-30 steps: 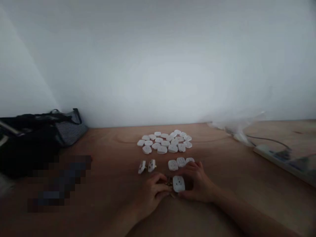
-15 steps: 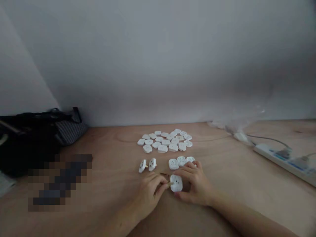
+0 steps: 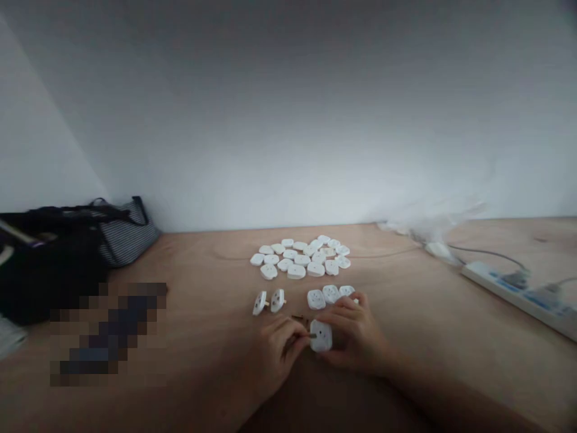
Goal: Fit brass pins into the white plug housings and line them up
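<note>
A white square plug housing (image 3: 322, 340) with small holes in its face stands tilted near the front of the table. My right hand (image 3: 358, 340) grips it, thumb below and fingers above. From the other side, my left hand (image 3: 279, 346) pinches a thin brass-coloured pin (image 3: 312, 335) at the housing's left part; how deep the pin sits I cannot tell. Just beyond my left fingertips lies another small dark metal pin (image 3: 297, 317). Two housings with pins sticking out (image 3: 277, 300) stand on edge to the left. A row of three housings (image 3: 330, 294) lies behind my right hand, which partly covers the rightmost.
Farther back, many white housings (image 3: 296, 272) lie spread in a group before the wall. A power strip (image 3: 518, 294) with plugs and cables is at the right, beside clear plastic wrapping (image 3: 433, 225). A black bag (image 3: 49, 258) and a blurred dark object (image 3: 119, 328) occupy the left.
The light on the wall and table has shifted. Both hands keep nearly the same pose, with the left fingertips and pin slightly closer against the housing.
</note>
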A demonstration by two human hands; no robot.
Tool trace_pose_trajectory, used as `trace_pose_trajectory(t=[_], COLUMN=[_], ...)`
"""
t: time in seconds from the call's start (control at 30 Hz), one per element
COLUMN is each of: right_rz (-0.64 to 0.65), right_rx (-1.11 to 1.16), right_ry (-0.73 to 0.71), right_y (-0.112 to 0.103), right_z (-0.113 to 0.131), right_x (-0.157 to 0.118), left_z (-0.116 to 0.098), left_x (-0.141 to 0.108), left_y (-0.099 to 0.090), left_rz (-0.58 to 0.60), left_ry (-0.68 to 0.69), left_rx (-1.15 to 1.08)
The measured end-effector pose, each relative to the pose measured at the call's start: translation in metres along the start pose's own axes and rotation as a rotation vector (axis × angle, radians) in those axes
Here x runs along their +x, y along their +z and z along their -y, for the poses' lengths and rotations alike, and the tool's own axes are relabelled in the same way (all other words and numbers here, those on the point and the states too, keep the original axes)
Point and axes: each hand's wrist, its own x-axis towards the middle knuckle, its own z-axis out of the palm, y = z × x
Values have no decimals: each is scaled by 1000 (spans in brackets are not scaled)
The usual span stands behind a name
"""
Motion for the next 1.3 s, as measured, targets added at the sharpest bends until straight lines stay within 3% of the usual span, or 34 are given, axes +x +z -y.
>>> trace_pose_trajectory(t=[0.33,0.53,0.67,0.8,1.0,1.17,1.3], right_rz=[32,44,15,19,10,32,96], right_rx=[8,19,16,5,12,33,50], right_ry=[-106,6,34,12,16,55,69], right_y=[-1,-4,-3,-3,-2,-1,-1], right_z=[1,-6,-11,-11,-11,-12,-12], right_x=[-2,-4,-5,-5,-6,-6,-5], left_z=[-7,19,32,33,35,33,34], left_x=[5,7,7,8,1,-5,-5], left_y=[-4,-2,4,4,1,-2,-2], left_rz=[-18,-29,126,213,170,219,198], left_ry=[-133,42,144,149,154,98,101], left_rx=[-15,146,297,347,352,395,391])
